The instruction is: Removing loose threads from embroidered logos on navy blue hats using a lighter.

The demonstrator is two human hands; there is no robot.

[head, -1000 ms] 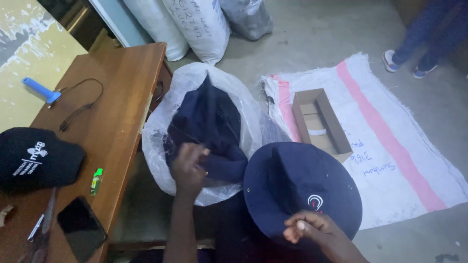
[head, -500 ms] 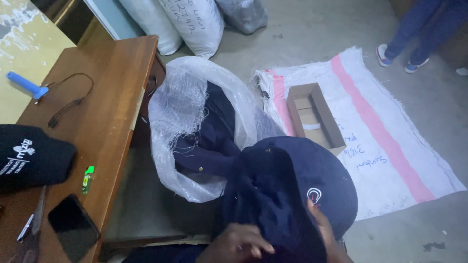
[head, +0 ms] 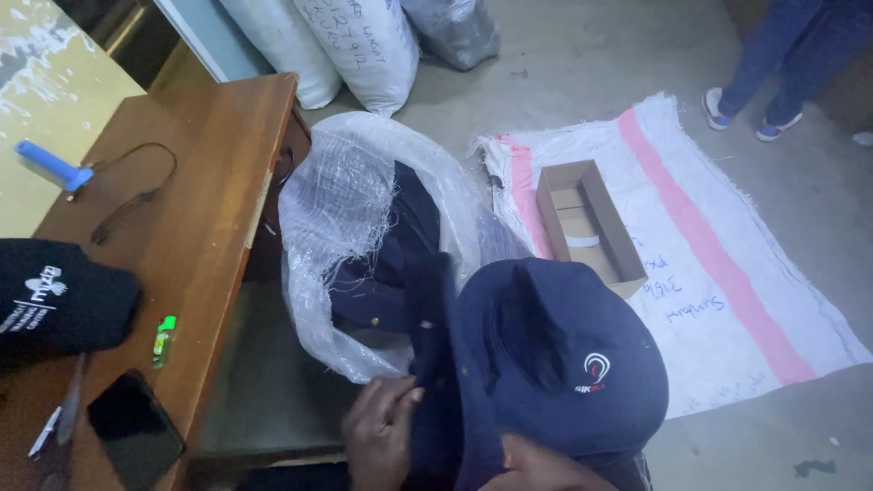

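both hands closed – left hand (head: 380,435) | right hand (head: 536,468) – gripping navy hat (head: 555,364)

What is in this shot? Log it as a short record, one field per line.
left hand: grips the dark strap hanging from the navy hat
right hand: under the hat's brim, mostly hidden
behind hat: clear plastic sack holding more dark caps
wooden table: black cap, phone, green lighter
floor: woven sheet with an open cardboard box
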